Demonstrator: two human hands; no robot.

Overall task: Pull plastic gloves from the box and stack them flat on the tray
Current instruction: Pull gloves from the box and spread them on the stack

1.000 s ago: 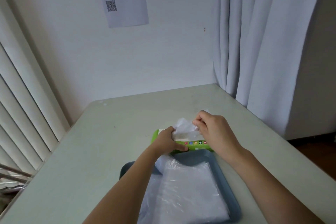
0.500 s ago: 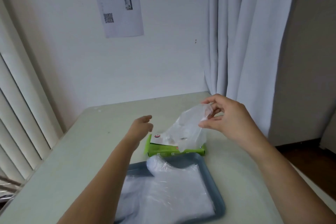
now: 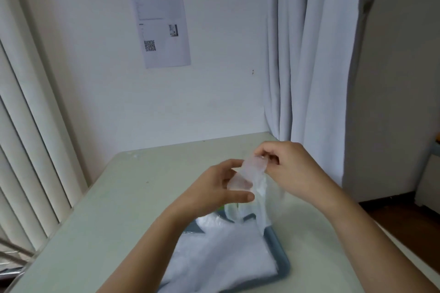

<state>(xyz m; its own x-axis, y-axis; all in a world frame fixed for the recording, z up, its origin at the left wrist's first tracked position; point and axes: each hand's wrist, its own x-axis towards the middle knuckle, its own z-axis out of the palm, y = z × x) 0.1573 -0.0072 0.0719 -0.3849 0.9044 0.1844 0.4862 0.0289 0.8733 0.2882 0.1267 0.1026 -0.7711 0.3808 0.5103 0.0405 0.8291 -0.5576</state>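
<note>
Glove (image 3: pixel 252 173) hung above the far end of the tray (image 3: pixel 281 259), pinched at its top by the right hand (image 3: pixel 295 169) and lower down by the left hand (image 3: pixel 214 190) (both closed on it). Spreading it seemed the step in hand; next it needed laying flat on the pile of gloves (image 3: pixel 226 257) filling the tray. Of the box (image 3: pixel 222 208) only a green sliver showed, contents hidden.

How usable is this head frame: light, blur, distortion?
Head view: dim, even light, no hard shadows or glare; the wide-angle lens splays the blinds and curtain; the glove, pinched by the right hand, is see-through and smeared, veiling fingers of the left hand and blending into the stack on the tray.
</note>
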